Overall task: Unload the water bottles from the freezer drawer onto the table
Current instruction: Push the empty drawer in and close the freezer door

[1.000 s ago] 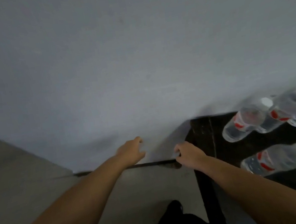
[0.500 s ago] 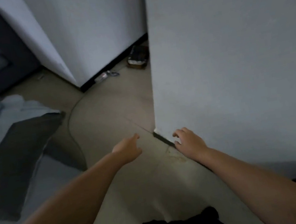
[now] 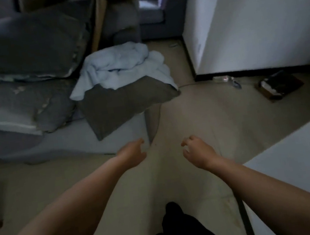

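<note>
A: Where are the water bottles? I can't find one anywhere.

B: None shows here, and neither does the freezer drawer or the desk. The head camera looks down at a beige tiled floor (image 3: 200,114) instead.

A: And the hands?

B: Both are out in front, holding nothing. The left hand (image 3: 133,153) has its fingers loosely spread; the right hand (image 3: 197,151) has its fingers lightly curled but grips nothing. They hang well apart from each other, above the floor.

A: So what's the step, by your reckoning?

B: Getting back to the drawer for a bottle, I'd judge. To do that well: face the drawer squarely before reaching, and take a bottle round its body, since a chilled one may be slick.

A: What about the room?

B: Dim. A low bed with grey pillows (image 3: 19,47) lies to the left, and a pale blue blanket (image 3: 122,64) is heaped on a dark cushion (image 3: 123,102). A white wall (image 3: 265,10) stands at right, with a small dark box (image 3: 280,84) on the floor near its base. A white panel (image 3: 306,165) fills the near right corner; I can't tell what it belongs to.
</note>
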